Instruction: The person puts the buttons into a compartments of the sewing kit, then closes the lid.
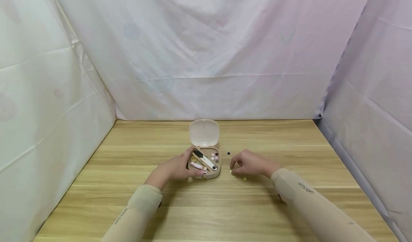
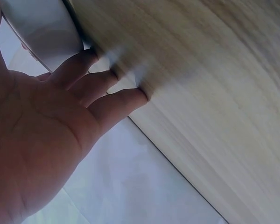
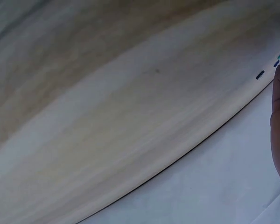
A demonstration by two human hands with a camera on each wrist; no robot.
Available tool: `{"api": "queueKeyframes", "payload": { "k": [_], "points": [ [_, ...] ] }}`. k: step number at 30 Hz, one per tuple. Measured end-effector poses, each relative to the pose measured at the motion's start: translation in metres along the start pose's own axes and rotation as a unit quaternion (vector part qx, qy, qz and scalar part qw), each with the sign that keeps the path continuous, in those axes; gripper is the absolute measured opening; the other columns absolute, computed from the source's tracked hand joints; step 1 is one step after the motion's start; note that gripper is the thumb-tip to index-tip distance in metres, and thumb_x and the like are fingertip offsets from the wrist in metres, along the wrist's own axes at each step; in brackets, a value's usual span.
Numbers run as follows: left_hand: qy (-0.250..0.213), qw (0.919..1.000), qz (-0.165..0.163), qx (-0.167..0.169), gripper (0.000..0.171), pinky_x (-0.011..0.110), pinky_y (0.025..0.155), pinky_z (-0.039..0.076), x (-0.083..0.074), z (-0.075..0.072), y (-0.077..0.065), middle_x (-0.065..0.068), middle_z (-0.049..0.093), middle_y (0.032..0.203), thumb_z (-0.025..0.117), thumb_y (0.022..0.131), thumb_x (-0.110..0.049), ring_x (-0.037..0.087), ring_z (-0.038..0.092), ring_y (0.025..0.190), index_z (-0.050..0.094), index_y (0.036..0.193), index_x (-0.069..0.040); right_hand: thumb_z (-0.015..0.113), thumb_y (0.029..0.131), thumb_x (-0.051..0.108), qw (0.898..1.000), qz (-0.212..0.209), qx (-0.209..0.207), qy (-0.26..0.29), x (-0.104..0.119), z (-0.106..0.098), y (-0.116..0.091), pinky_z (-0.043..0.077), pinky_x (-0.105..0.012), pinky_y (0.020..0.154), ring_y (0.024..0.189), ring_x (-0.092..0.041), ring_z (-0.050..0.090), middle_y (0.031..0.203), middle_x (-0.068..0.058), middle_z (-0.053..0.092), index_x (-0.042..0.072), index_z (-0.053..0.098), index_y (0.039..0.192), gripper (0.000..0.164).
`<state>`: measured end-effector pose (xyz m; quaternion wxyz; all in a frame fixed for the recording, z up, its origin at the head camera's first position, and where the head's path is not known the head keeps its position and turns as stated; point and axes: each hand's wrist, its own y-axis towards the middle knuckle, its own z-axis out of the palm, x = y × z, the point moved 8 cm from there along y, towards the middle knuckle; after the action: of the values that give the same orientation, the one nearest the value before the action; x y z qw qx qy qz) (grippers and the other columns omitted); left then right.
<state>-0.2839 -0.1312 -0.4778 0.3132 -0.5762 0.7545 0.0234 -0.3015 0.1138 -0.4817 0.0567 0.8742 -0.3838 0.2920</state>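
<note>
An open sewing case (image 1: 209,176) sits on the table in the head view, its pale lid (image 1: 204,132) tipped up at the back. My left hand (image 1: 177,167) grips the case's left side, thumb over the front rim; in the left wrist view several fingertips (image 2: 141,94) of it rest on the table. Inside lie a long white-and-black tool (image 1: 205,159), a pink-and-white strip (image 1: 198,166), a gold ring (image 1: 193,159) and several small round buttons (image 1: 216,158). Right of the case, my right hand (image 1: 251,163) pinches a pale button (image 1: 230,172) at the tabletop.
A dark blue button (image 1: 229,153) lies beyond the right hand, and a yellow button (image 1: 245,179) lies nearer me. Small dark buttons (image 3: 260,74) show by the fingers in the right wrist view. White cloth (image 1: 206,56) hangs around the wooden table (image 1: 273,138).
</note>
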Motion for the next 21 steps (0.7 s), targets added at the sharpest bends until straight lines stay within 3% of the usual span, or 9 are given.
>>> {"api": "queueKeyframes", "payload": {
  "k": [12, 21],
  "points": [
    [-0.011, 0.9999, -0.002, -0.001, 0.122, 0.061, 0.124, 0.040, 0.0005, 0.0000, -0.0027, 0.020, 0.037, 0.171, 0.075, 0.084, -0.076, 0.045, 0.046, 0.152, 0.008, 0.174, -0.027, 0.081, 0.093, 0.020, 1.000, -0.024, -0.003, -0.012, 0.0019, 0.0034, 0.0049, 0.038, -0.019, 0.054, 0.058, 0.000, 0.042, 0.066, 0.013, 0.053, 0.018, 0.081, 0.096, 0.003],
    [-0.011, 0.9999, -0.008, -0.005, 0.122, 0.062, 0.124, 0.039, 0.0011, 0.0002, -0.0020, 0.021, 0.037, 0.171, 0.076, 0.084, -0.075, 0.047, 0.046, 0.152, 0.009, 0.174, -0.026, 0.079, 0.095, 0.022, 0.999, -0.035, -0.005, -0.041, 0.0051, 0.0050, 0.0081, 0.046, -0.020, 0.061, 0.064, 0.000, 0.048, 0.076, 0.014, 0.066, 0.017, 0.080, 0.093, 0.005]
  ]
}}
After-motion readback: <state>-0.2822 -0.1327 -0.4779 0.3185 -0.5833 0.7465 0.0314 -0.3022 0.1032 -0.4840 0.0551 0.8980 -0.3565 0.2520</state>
